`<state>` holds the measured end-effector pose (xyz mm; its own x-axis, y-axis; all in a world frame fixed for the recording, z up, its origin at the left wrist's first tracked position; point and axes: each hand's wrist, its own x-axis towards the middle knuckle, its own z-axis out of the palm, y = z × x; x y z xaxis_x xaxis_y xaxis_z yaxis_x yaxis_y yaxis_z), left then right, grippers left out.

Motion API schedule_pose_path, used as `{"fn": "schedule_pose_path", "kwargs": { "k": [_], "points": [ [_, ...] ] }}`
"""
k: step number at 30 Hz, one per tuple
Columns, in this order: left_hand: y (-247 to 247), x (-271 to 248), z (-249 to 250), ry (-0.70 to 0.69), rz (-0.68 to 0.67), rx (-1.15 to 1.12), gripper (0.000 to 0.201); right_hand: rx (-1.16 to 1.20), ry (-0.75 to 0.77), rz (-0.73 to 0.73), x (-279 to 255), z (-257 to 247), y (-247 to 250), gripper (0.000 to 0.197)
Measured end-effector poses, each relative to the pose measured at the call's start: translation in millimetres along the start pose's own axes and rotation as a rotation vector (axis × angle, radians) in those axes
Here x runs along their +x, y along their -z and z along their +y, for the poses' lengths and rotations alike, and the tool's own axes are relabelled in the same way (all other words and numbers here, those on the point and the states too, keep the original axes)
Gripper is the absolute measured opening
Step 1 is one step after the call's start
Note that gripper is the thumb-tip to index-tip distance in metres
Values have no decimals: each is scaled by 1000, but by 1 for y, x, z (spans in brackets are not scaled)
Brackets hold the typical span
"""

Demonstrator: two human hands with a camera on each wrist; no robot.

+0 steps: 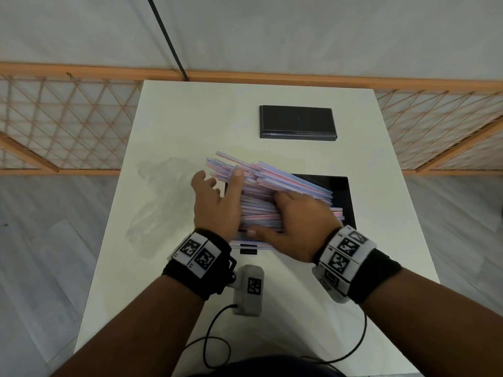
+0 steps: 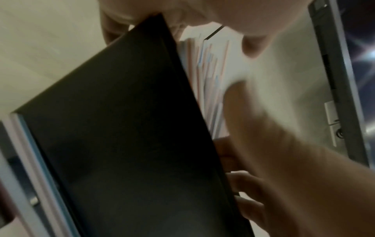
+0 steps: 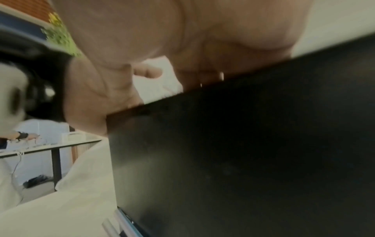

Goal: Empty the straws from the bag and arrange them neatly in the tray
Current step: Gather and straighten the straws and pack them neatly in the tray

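Observation:
A heap of pink, blue and white striped straws (image 1: 285, 180) lies slantwise across the black tray (image 1: 345, 191) in the middle of the white table. Their left ends stick out past the tray's left rim. My left hand (image 1: 217, 197) is cupped against those left ends, one straight digit lying on top of the heap. My right hand (image 1: 294, 221) grips the near part of the pile, fingers curled over the top and thumb along the near side. The left wrist view shows the tray's dark wall (image 2: 121, 144) and straws (image 2: 209, 72). The tray (image 3: 243, 152) fills the right wrist view.
The empty clear plastic bag (image 1: 158, 202) lies crumpled on the table left of the tray. A black rectangular lid or second tray (image 1: 296, 122) sits at the back. A small black piece (image 1: 248, 251) lies just in front of the tray. Cables trail near the table's front edge.

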<state>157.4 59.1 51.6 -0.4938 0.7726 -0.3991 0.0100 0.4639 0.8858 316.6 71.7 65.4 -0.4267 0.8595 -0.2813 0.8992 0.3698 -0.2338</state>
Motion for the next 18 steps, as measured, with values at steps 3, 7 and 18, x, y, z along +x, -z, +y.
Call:
{"fn": "schedule_pose_path", "kwargs": {
  "k": [3,7,18],
  "points": [
    [2,0,0,36,-4,-70,79,-31,93,275,-20,17,-7,62],
    [-4,-4,-2,52,-75,-27,74,-66,82,30,-29,23,-15,65],
    [0,7,-23,19,-90,-63,110,25,213,277,-34,10,-13,41]
  ]
}}
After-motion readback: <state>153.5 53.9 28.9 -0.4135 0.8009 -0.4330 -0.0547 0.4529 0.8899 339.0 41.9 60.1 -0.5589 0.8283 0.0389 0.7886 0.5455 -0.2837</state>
